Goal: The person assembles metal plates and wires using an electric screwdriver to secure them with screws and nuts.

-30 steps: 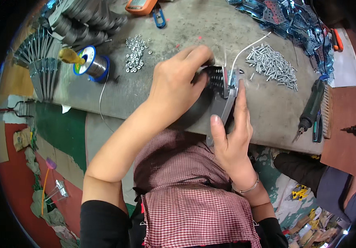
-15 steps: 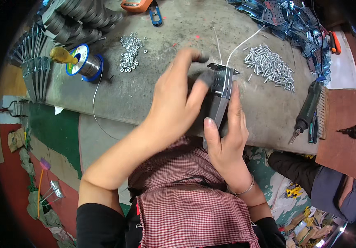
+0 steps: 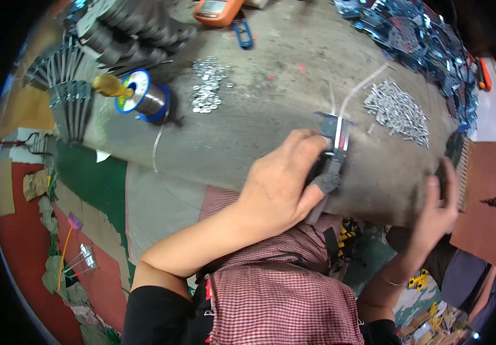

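Observation:
My left hand (image 3: pixel 285 178), with dark finger covers, is closed around a long dark grey housing (image 3: pixel 332 168) near the bench's front edge. A bluish metal plate sits at the housing's far end, and a white wire (image 3: pixel 363 85) runs from there toward the far right. My right hand (image 3: pixel 437 210) is off the housing, at the bench's right edge, over the dark electric screwdriver (image 3: pixel 456 150). Its fingers are smeared by motion, and whether they grip the screwdriver cannot be made out. Right of the wire lies a pile of silver screws or rivets (image 3: pixel 397 112).
Silver nuts (image 3: pixel 208 86) lie in a heap left of centre, beside a solder wire spool (image 3: pixel 153 100) with a wooden-handled tool in it. Dark metal parts (image 3: pixel 127 34) are stacked far left; bluish plates (image 3: pixel 397 29) pile up far right. An orange meter (image 3: pixel 218 12) stands at the back.
My right hand has left the housing and moved right to the electric screwdriver. My left hand has closed around the housing. The whole view has shifted.

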The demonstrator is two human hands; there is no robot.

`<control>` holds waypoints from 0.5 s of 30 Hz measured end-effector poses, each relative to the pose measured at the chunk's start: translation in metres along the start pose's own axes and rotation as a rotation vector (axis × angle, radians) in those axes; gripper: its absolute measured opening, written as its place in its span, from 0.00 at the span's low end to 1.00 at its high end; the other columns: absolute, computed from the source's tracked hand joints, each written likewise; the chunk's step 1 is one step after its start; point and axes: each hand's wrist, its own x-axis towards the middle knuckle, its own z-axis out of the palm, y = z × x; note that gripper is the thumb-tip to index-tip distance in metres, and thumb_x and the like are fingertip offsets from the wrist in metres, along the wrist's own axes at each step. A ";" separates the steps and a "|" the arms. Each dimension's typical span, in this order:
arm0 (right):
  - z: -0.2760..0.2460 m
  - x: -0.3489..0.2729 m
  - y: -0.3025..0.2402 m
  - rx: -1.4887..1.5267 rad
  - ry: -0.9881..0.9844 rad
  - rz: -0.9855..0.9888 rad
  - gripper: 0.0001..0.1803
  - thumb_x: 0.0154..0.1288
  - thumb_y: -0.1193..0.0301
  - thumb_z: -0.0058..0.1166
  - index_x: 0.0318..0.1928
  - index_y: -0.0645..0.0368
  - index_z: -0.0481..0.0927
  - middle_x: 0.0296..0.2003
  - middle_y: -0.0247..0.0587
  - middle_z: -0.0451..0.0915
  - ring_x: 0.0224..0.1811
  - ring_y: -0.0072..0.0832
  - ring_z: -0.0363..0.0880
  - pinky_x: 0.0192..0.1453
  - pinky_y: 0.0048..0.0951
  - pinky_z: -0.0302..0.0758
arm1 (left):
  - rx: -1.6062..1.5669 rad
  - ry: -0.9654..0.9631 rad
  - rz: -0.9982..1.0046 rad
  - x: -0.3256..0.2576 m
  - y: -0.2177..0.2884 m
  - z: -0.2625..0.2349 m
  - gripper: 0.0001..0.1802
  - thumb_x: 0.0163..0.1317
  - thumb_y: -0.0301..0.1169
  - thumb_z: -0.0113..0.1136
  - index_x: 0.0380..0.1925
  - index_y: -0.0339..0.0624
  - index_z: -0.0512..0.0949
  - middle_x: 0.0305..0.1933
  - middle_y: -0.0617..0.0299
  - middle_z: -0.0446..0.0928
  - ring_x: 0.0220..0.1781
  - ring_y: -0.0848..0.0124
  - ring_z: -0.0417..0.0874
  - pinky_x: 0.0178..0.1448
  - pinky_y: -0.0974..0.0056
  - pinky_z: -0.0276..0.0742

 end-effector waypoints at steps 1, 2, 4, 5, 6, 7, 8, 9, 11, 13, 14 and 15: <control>-0.016 0.013 0.032 -0.093 0.011 -0.010 0.22 0.61 0.70 0.55 0.54 0.68 0.73 0.50 0.46 0.77 0.52 0.32 0.74 0.60 0.31 0.66 | -0.002 0.003 -0.003 -0.001 -0.001 0.000 0.22 0.53 0.31 0.60 0.48 0.38 0.67 0.47 0.46 0.71 0.42 0.48 0.77 0.43 0.56 0.76; -0.035 0.022 0.065 -0.203 0.039 -0.010 0.22 0.62 0.70 0.55 0.55 0.68 0.72 0.50 0.46 0.77 0.52 0.31 0.74 0.59 0.30 0.66 | -0.004 -0.007 0.017 0.002 -0.001 0.001 0.23 0.52 0.30 0.60 0.47 0.37 0.67 0.47 0.46 0.71 0.42 0.48 0.77 0.43 0.56 0.76; -0.052 0.040 0.097 -0.181 -0.097 0.247 0.25 0.62 0.68 0.56 0.57 0.67 0.71 0.49 0.47 0.77 0.52 0.31 0.74 0.59 0.29 0.66 | -0.022 -0.018 0.021 0.003 0.000 0.001 0.23 0.52 0.31 0.60 0.47 0.36 0.67 0.47 0.46 0.70 0.42 0.48 0.77 0.43 0.56 0.76; -0.050 0.047 0.096 -0.362 -0.171 0.186 0.28 0.62 0.68 0.56 0.60 0.66 0.68 0.52 0.48 0.75 0.51 0.31 0.74 0.57 0.27 0.67 | -0.010 -0.019 0.021 0.002 0.000 0.001 0.23 0.52 0.31 0.60 0.47 0.36 0.67 0.47 0.46 0.70 0.42 0.48 0.77 0.43 0.56 0.76; -0.046 0.052 0.108 -0.350 -0.172 0.186 0.28 0.62 0.68 0.56 0.60 0.66 0.68 0.52 0.48 0.75 0.51 0.31 0.74 0.57 0.27 0.67 | -0.014 -0.020 0.020 0.000 0.000 0.002 0.23 0.52 0.31 0.60 0.47 0.36 0.67 0.47 0.46 0.70 0.42 0.48 0.77 0.43 0.55 0.75; -0.043 0.059 0.128 -0.401 -0.137 0.077 0.29 0.62 0.67 0.56 0.61 0.66 0.66 0.52 0.47 0.74 0.50 0.30 0.74 0.56 0.26 0.68 | -0.020 -0.022 0.023 0.000 -0.001 0.002 0.23 0.52 0.31 0.60 0.47 0.35 0.67 0.47 0.46 0.70 0.42 0.48 0.77 0.44 0.55 0.75; -0.039 0.066 0.145 -0.445 -0.105 -0.035 0.31 0.62 0.67 0.56 0.62 0.66 0.64 0.52 0.47 0.74 0.49 0.29 0.74 0.54 0.26 0.69 | -0.005 -0.024 0.022 -0.001 -0.001 0.002 0.23 0.52 0.31 0.60 0.47 0.35 0.67 0.47 0.46 0.70 0.42 0.48 0.77 0.44 0.55 0.75; -0.041 0.071 0.153 -0.326 -0.145 -0.029 0.34 0.62 0.65 0.56 0.64 0.67 0.61 0.54 0.48 0.72 0.49 0.29 0.74 0.52 0.25 0.70 | -0.006 -0.026 0.027 -0.002 -0.003 0.002 0.23 0.52 0.30 0.61 0.48 0.36 0.67 0.47 0.45 0.71 0.42 0.48 0.78 0.43 0.57 0.76; -0.038 0.067 0.172 -0.029 -0.098 0.146 0.33 0.62 0.65 0.55 0.64 0.67 0.62 0.53 0.48 0.73 0.49 0.30 0.75 0.51 0.26 0.71 | -0.007 -0.031 0.040 -0.001 -0.003 -0.001 0.24 0.51 0.29 0.62 0.48 0.37 0.67 0.46 0.44 0.72 0.42 0.48 0.79 0.43 0.58 0.77; -0.030 0.056 0.149 0.548 0.092 0.443 0.28 0.62 0.66 0.53 0.60 0.67 0.66 0.47 0.47 0.76 0.44 0.30 0.77 0.47 0.29 0.75 | 0.058 -0.087 -0.003 0.002 -0.002 0.000 0.22 0.50 0.29 0.63 0.46 0.37 0.70 0.44 0.44 0.74 0.40 0.49 0.79 0.41 0.58 0.77; -0.027 0.049 0.140 0.928 0.087 0.486 0.26 0.63 0.66 0.53 0.58 0.66 0.68 0.44 0.46 0.76 0.41 0.29 0.77 0.44 0.28 0.76 | 0.049 -0.089 -0.001 0.004 -0.002 0.002 0.22 0.50 0.29 0.63 0.46 0.37 0.70 0.44 0.44 0.74 0.40 0.49 0.79 0.41 0.58 0.77; -0.027 0.033 0.128 1.296 0.095 0.533 0.24 0.63 0.66 0.52 0.56 0.66 0.69 0.41 0.45 0.77 0.38 0.28 0.77 0.42 0.28 0.77 | 0.079 -0.054 0.019 0.004 -0.003 0.002 0.22 0.50 0.32 0.62 0.45 0.39 0.70 0.43 0.46 0.73 0.37 0.50 0.79 0.39 0.57 0.76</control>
